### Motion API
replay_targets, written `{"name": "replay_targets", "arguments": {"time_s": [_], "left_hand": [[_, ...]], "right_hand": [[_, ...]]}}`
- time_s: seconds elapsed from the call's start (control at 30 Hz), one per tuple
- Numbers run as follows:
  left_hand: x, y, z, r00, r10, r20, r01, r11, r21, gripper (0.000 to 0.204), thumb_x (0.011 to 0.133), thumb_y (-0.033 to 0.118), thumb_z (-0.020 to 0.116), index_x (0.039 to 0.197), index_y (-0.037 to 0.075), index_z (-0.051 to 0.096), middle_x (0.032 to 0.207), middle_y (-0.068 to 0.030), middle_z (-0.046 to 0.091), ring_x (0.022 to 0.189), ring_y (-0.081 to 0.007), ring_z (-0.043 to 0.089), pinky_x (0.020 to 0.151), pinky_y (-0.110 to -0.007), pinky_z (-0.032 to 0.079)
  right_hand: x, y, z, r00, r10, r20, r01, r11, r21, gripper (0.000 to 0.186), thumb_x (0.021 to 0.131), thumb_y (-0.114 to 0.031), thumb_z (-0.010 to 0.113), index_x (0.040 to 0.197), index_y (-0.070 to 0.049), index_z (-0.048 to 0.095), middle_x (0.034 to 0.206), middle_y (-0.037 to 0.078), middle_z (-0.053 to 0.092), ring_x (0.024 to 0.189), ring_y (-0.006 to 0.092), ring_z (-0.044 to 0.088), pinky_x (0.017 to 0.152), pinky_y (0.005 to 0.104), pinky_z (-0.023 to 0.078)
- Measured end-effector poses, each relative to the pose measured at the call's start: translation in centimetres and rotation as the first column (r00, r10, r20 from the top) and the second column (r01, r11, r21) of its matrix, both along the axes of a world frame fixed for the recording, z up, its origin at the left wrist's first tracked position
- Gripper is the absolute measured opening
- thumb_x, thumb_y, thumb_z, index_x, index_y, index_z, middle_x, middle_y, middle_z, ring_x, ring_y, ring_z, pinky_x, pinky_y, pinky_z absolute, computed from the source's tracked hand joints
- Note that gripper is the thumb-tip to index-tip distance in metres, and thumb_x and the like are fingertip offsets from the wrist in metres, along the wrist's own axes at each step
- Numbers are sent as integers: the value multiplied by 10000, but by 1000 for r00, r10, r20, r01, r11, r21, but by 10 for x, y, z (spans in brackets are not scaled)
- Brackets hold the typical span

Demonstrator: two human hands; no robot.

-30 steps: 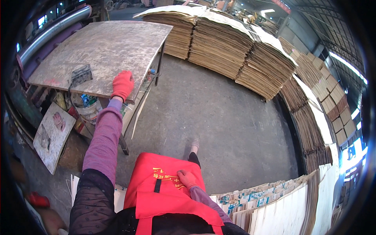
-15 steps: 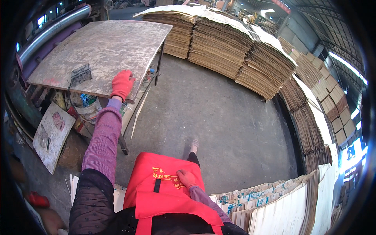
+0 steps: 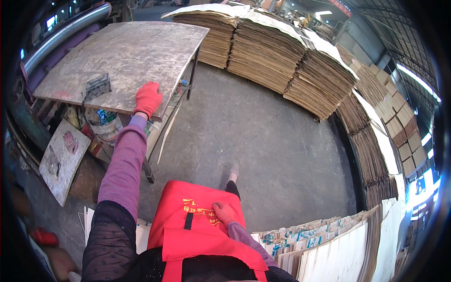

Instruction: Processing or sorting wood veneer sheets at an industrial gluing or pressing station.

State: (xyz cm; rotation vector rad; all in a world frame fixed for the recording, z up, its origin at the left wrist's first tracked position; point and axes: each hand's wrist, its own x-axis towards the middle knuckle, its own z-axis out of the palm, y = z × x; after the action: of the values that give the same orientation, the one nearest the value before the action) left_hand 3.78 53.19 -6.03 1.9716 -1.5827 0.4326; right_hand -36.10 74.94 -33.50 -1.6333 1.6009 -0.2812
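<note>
A gloved left hand [image 3: 149,99] rests curled at the near right corner of a worn surface [image 3: 127,51]; the right hand [image 3: 223,212] lies on a red apron [image 3: 202,235]. Whether either grip pinches anything cannot be told. Open floor [image 3: 263,136] stretches from the surface's right edge to 3 stacks of brown sheets [image 3: 265,56]. A dark boxlike object [image 3: 97,86] sits near the left hand; below, a bucket [image 3: 107,131] holds blue-green material.

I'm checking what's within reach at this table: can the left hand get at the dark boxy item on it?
Probably yes: the left hand is over the near part of the tabletop, to the right of the dark boxy item, and nothing visible stands between them.
</note>
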Motion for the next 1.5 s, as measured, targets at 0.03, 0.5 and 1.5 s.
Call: {"name": "replay_targets", "arguments": {"time_s": [0.03,0.5,1.5], "left_hand": [[0,0,0,1000,-9,-3,9,1000,0,152,723,210,602,804,82,589,889,-116,593,861,-311,577,750,-419,460],[14,-6,-12,988,-151,34,153,986,-64,50,756,136,557,795,122,585,817,-99,591,808,-310,583,708,-404,462],[2,-2,-3,1000,-2,-14,2,999,-35,144,758,217,586,819,87,588,884,-120,598,864,-310,578,745,-423,457]], "right_hand": [[0,0,-1,1000,3,2,-3,1000,-3,417,848,-446,502,1060,-111,631,979,158,654,945,309,619,829,371,460],[1,0,3,1000,10,-11,-10,1000,-8,435,846,-465,487,1064,-117,632,995,156,651,955,316,614,835,382,461],[1,-1,8,1000,14,0,-14,999,34,430,854,-445,487,1071,-100,626,1027,156,644,990,314,602,864,371,450]]}}
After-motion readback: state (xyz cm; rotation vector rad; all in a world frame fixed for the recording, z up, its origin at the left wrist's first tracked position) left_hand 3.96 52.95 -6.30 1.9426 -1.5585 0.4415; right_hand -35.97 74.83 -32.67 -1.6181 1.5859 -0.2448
